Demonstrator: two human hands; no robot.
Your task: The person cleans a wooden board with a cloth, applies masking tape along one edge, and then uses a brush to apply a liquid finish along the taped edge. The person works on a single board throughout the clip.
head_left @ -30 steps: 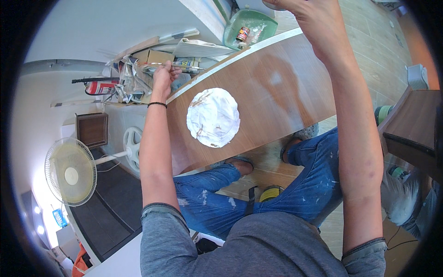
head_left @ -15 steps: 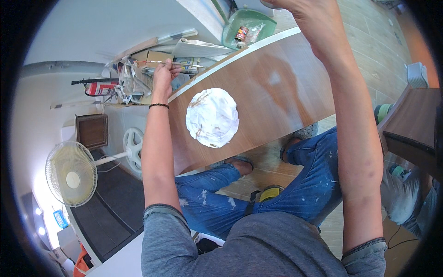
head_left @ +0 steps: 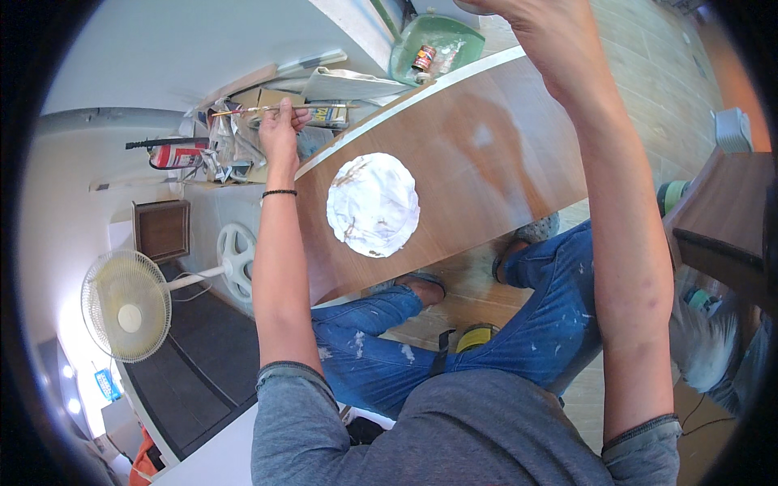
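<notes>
My left hand (head_left: 281,134) is raised past the far left edge of a brown wood-grain panel (head_left: 454,170). Pinched in its fingers is a thin paintbrush (head_left: 327,106), lying nearly level, with a reddish end to the left. On the panel rests a round white cover (head_left: 373,205), wrinkled and stained brown, touched by neither hand. My right hand (head_left: 559,49) reaches up over the panel's far right end. The top of the picture cuts off most of its fingers; just the dark rounded edge of something shows by them.
A green dustpan (head_left: 454,44) with a small can in it lies beyond the panel. Scraps and cardboard sit near a fire extinguisher (head_left: 174,154) at left. A standing fan (head_left: 127,304) is lower left. Dark brown furniture (head_left: 725,219) stands at right.
My left hand has shifted slightly left and up, carrying the paintbrush with it. My right hand stays almost where it was, and the white cover has not moved.
</notes>
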